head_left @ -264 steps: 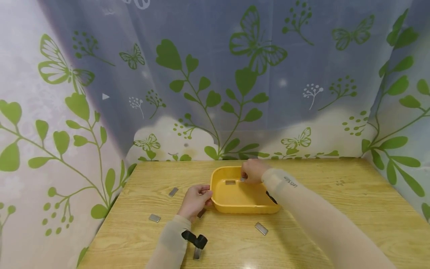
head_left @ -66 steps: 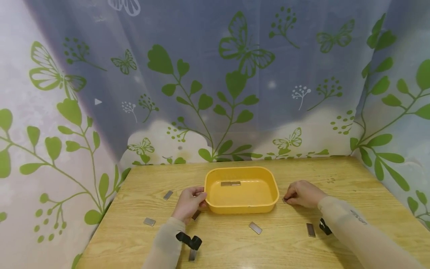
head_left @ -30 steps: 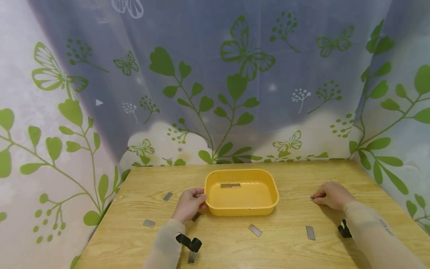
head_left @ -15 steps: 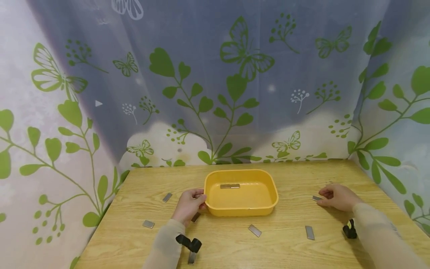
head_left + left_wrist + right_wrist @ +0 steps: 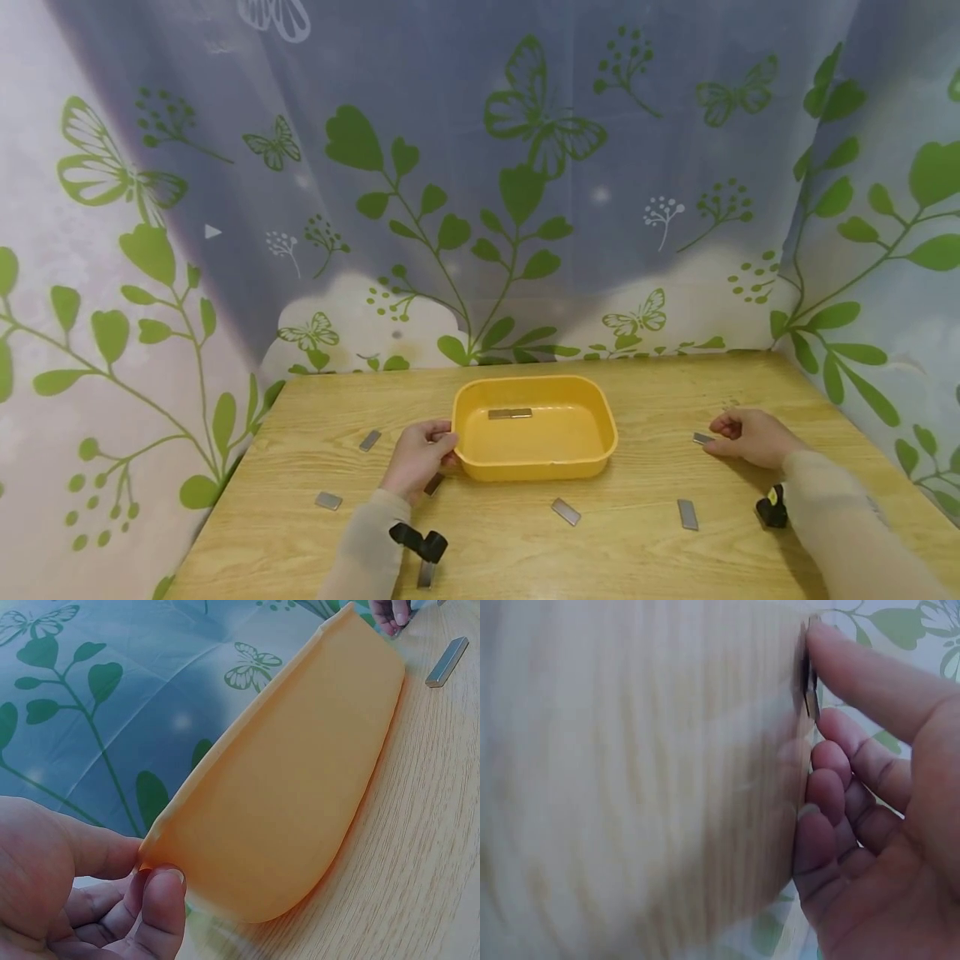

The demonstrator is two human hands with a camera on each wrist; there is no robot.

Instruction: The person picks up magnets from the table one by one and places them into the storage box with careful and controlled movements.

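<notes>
Fingers of the left hand (image 5: 417, 457) pinched the left rim of the yellow tray (image 5: 480, 462), thumb and forefinger curled tight on the edge; the left wrist view showed that grip close up, with the tray wall (image 5: 300, 787) filling the frame and one plate (image 5: 447, 661) lying on the wood beyond it. The tray sat mid-surface (image 5: 660, 392), near the far edge, and two plates (image 5: 510, 413) lay end to end inside it against the back wall. Out on the right, well apart from the tray, the right hand (image 5: 750, 437) rested on the wood with its fingers curled, fingertip and thumb closed on a small metal plate (image 5: 703, 437) lying flat there. The right wrist view was blurred, but it showed a fingertip (image 5: 840, 646) pressed on that plate's edge (image 5: 808, 690), the other fingers folded in below. Whether the plate had left the wood could not be told. More plates lay scattered: one (image 5: 566, 512) in front of the tray, one (image 5: 687, 514) further right, one (image 5: 370, 440) and another (image 5: 327, 501) to the left, one (image 5: 432, 484) half hidden beneath the left hand, one (image 5: 425, 575) at the near edge. Black straps (image 5: 418, 542) showed on both wrists.
</notes>
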